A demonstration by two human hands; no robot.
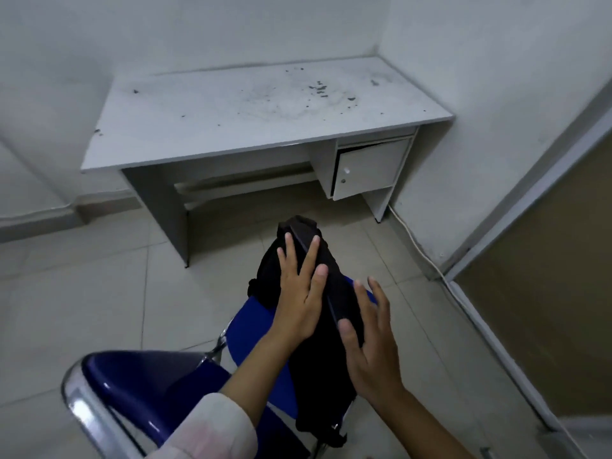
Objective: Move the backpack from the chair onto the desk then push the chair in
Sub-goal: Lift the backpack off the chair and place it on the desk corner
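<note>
On the blue chair: black backpack, soft, floppy, probably light. Both hands flat on it, fingers apart, nothing gripped; grab top fabric.

Small bare office corner: white desk with drawer cabinet, blue chair, tiled floor.

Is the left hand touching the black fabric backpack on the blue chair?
Touching: the head view shows the left hand lying flat on the backpack.

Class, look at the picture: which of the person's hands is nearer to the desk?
Left. The left hand lies flat farther up the backpack, toward the desk; the right hand sits lower, closer to the person.
</note>
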